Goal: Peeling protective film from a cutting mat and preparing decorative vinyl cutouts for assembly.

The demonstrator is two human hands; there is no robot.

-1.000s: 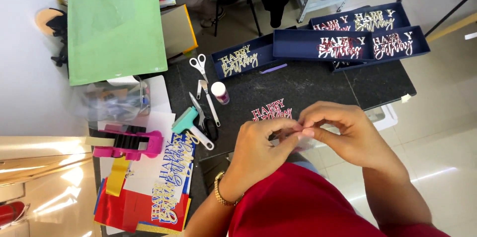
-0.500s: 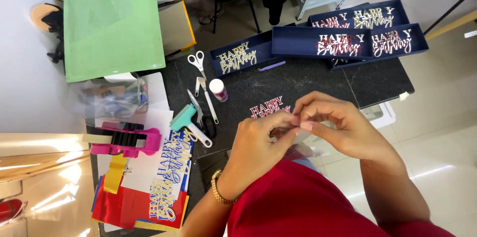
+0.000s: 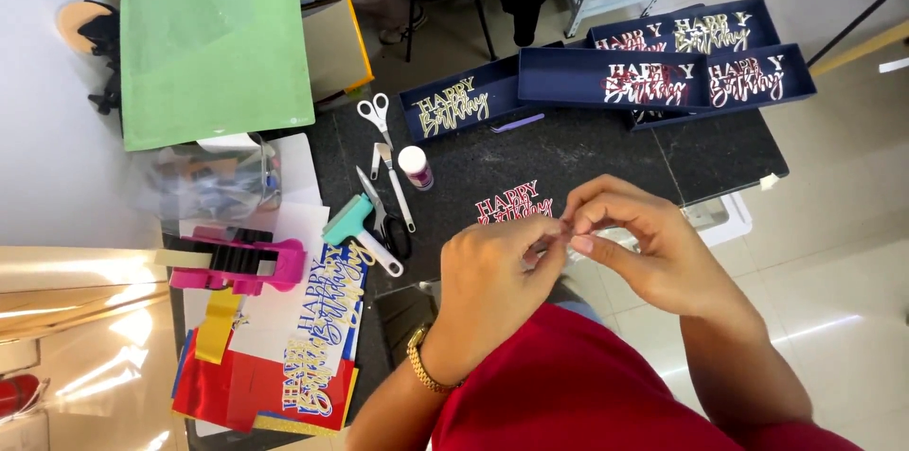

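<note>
My left hand (image 3: 497,271) and my right hand (image 3: 639,238) meet fingertip to fingertip over the near edge of the black table (image 3: 587,153). They pinch a very small pale piece between them; what it is cannot be made out. Just beyond the fingers lies a red paper lettering cutout (image 3: 511,203) on the table. A gold bracelet is on my left wrist.
Dark blue trays (image 3: 568,77) with gold, red and white lettering cutouts stand at the back. White-handled scissors (image 3: 377,115), a small glue bottle (image 3: 415,167), a teal scraper (image 3: 352,221), a pink tape dispenser (image 3: 241,262), a green cutting mat (image 3: 213,49) and stacked coloured sheets (image 3: 275,356) lie left.
Both hands have stayed together at the table's near edge, shifting slightly while the fingers work the small piece. The view has drifted a little.
</note>
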